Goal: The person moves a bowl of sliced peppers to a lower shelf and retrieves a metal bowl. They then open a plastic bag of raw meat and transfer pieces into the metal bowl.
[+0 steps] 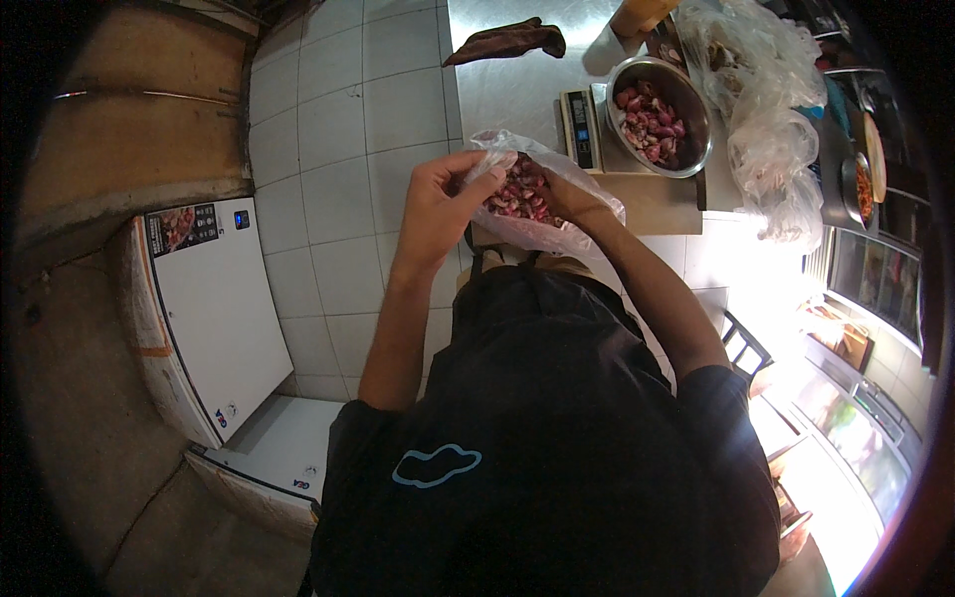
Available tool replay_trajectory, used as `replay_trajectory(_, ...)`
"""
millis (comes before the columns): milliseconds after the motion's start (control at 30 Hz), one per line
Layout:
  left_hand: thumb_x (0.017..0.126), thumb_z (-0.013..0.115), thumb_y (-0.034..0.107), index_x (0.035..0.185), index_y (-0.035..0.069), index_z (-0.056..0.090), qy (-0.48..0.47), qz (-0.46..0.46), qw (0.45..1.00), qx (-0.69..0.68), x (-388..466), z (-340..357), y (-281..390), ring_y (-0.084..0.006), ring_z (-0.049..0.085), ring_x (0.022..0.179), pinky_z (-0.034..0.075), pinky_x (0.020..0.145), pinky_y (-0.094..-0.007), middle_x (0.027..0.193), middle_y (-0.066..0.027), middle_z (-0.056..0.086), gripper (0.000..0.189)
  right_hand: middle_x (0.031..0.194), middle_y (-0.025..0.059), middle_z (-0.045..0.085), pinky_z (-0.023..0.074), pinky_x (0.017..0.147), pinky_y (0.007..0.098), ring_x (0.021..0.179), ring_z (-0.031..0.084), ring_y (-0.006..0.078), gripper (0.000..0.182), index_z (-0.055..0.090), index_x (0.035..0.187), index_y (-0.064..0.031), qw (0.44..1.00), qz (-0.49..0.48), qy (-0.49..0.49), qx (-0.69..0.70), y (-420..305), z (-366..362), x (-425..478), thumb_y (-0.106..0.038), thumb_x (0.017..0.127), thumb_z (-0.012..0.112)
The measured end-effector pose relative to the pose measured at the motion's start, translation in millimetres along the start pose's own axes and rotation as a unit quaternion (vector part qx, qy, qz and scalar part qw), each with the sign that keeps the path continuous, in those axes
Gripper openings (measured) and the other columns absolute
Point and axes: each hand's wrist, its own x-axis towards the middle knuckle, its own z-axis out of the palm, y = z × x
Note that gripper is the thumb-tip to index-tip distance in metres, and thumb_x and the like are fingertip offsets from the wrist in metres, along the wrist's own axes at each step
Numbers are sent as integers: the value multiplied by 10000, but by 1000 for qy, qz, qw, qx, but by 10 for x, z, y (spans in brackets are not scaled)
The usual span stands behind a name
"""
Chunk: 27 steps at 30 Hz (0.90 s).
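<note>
A clear plastic bag of small red shallots is spread at the near edge of the metal table, just in front of my body. My left hand pinches the bag's left rim between thumb and fingers. Inside the bag mouth, my right hand reaches among the shallots; its fingertips are hidden, so whether it grasps any does not show. Beyond it, a stainless steel bowl holds more red shallots. A digital scale with a lit display sits at the bowl's left side.
A dark brown cloth lies on the metal table at the far left. Bulky clear plastic bags crowd the right side. An orange-brown container stands behind the bowl. White chest freezers are on the floor to my left.
</note>
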Motion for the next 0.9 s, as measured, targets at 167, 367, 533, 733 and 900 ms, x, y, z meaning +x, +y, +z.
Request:
replay_trajectory(167,965,713,118,1188,10,750,3,1,1000,-9,-9,20,50,-86,673,868,538,819,-261,1007,-53,761,251,1450,179,576,405,1136,444,1334,534,378,525,534,1460,-119,1000,-24,4,18,-114,-18,57,-339,985,569)
replay_trajectory(367,965,713,118,1168,9,756,6,2,1000,-6,-31,32,92,-79,665,845,534,804,-252,969,-36,756,234,1372,242,605,441,1077,450,1255,572,433,548,520,1436,-67,996,-20,-20,89,-80,126,142,-314,952,596)
replay_trajectory(533,960,721,122,1149,11,761,6,3,1000,-13,-32,38,70,-67,651,811,522,778,-244,947,-19,752,223,1430,150,605,422,1124,414,1303,575,338,411,574,1413,-100,995,23,-13,100,-303,176,238,-255,1039,503)
replay_trajectory(733,951,727,102,1141,3,763,23,-7,1000,-2,-71,0,17,-50,625,788,505,745,-230,921,-8,737,217,1434,141,603,427,1125,405,1300,584,315,385,583,1399,-88,998,-31,-31,34,-795,-195,173,-204,1055,457)
replay_trajectory(900,940,729,84,1102,-30,768,29,5,999,-25,-52,5,-6,-28,589,763,479,686,-208,876,6,709,202,1367,280,601,461,1038,473,1254,589,426,486,472,1440,-40,997,21,-44,61,-616,-8,166,-156,977,564)
